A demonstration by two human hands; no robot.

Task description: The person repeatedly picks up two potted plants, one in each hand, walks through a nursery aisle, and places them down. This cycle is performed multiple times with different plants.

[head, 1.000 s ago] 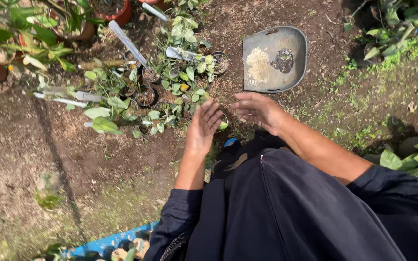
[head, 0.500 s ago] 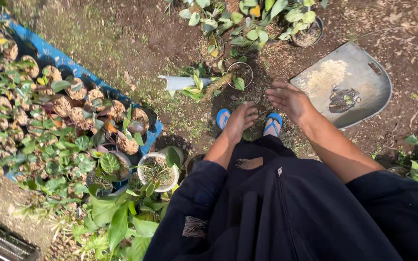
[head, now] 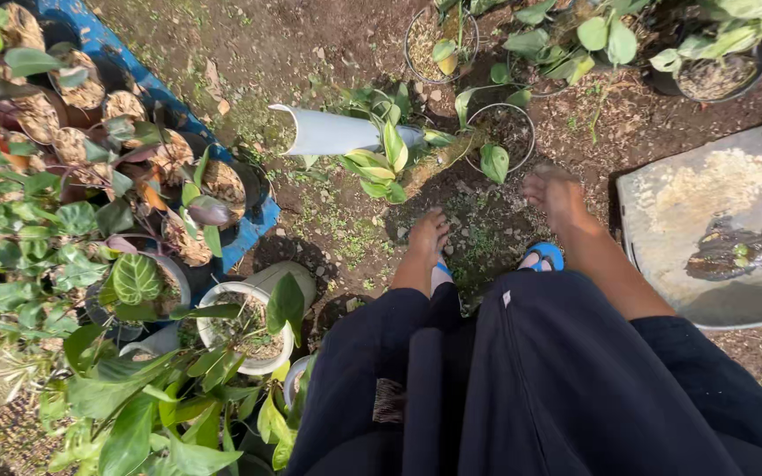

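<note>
Both hands reach down over bare soil at frame centre. The left hand [head: 428, 236] and the right hand [head: 554, 196] hold nothing, fingers loosely together, soil-dusted. Just above them stands a small potted plant [head: 502, 137] (leaves drooping), with a toppled white pot [head: 332, 132] lying to its left.

1. The grey tray [head: 725, 238] is cut off by the right edge.
2. Dark trousers [head: 531, 388] hide most of the blue sandals [head: 547, 256].
3. The left hand [head: 428, 236] has its fingers pointing down at the soil, their tips blurred.
4. The right hand [head: 556, 196] is blurred.
</note>
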